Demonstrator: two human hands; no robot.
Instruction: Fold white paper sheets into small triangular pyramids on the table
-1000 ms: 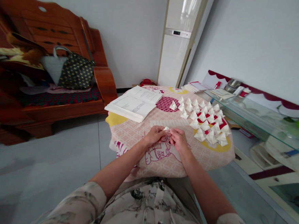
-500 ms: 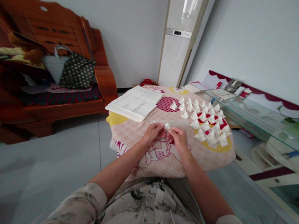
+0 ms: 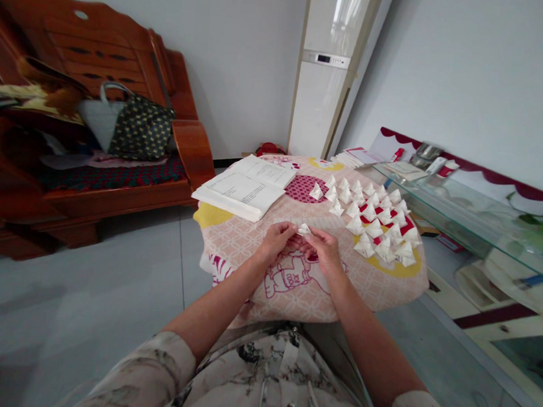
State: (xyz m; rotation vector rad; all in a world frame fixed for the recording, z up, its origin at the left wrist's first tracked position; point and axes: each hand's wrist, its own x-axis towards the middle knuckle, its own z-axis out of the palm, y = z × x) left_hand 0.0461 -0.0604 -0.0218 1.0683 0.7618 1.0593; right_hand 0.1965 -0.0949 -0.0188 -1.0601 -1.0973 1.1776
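Between the fingertips of both my hands is a small folded paper boat (image 3: 304, 229), white with faint print. My left hand (image 3: 278, 239) pinches its left side, and my right hand (image 3: 323, 244) pinches the right side. Both hands are just above the patterned cloth (image 3: 307, 286) on the round table. To the right stand several similar folded paper boats (image 3: 364, 246) in loose rows. An open book (image 3: 247, 188) with printed pages lies beyond my left hand.
A glass-topped cabinet (image 3: 483, 231) with assorted items runs along the right wall. Stacked booklets (image 3: 356, 157) sit at the table's far right. A wooden bench (image 3: 192, 145) with bags (image 3: 142, 126) stands at the left, and a tall white air conditioner (image 3: 318, 101) stands behind the table.
The folded paper between my fingers has turned slightly and now shows a wider, boat-like shape. My hands have stayed in nearly the same place.
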